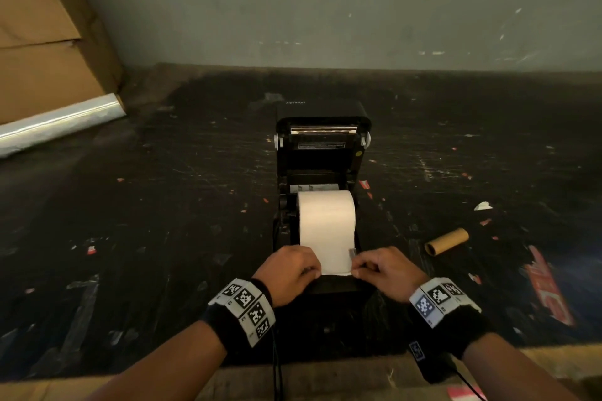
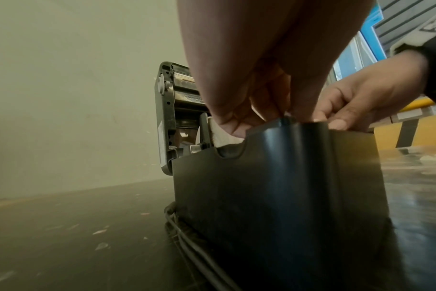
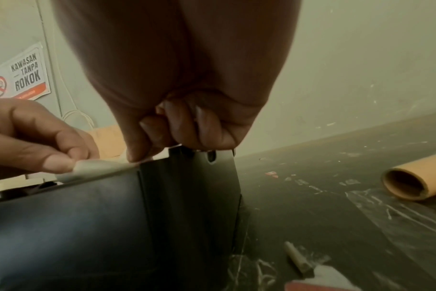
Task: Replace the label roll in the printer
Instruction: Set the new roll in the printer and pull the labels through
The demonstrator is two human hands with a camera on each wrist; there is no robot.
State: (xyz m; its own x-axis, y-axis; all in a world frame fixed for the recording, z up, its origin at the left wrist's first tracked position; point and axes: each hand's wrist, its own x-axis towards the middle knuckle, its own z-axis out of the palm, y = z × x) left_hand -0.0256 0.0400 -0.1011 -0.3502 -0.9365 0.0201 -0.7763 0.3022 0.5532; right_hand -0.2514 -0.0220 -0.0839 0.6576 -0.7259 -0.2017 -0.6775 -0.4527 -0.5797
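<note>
Seen from the head camera: black printer (image 1: 322, 153) at table centre, lid tipped up and back toward 12 o'clock, bay open. White label roll (image 1: 326, 221) seated in the bay, its loose end drawn down toward 6 o'clock to the front lip of the body.

Left hand (image 1: 288, 273) at the 7 o'clock corner of that loose end, fingers curled, thumb and forefinger pinching the paper edge; confirmed from the right wrist view, where the left hand (image 3: 37, 137) grips a slightly folded white strip (image 3: 97, 167) lying along the printer's front edge. Right hand (image 1: 386, 270) at the 5 o'clock corner, fingers curled, thumb tip (image 3: 135, 155) pressed down on the same strip; probably a pinch, though the forefinger's contact is hidden behind the knuckles. Both hands just apart, one at each corner of the paper, both low against the printer front.

Empty cardboard core (image 1: 447, 241) lying on its side at 3 o'clock of the printer, well apart from it. Roll of clear film (image 1: 62, 125) at 10 o'clock, resting against cardboard sheets (image 1: 45, 42) leaned on the wall. Dark table (image 1: 163, 221) scuffed, dotted with paper and tape scraps. No-smoking sign (image 3: 20, 74) on the wall, visible only from the right wrist view. Black cable (image 2: 187, 244) trailing by the printer's base in the left wrist view.
</note>
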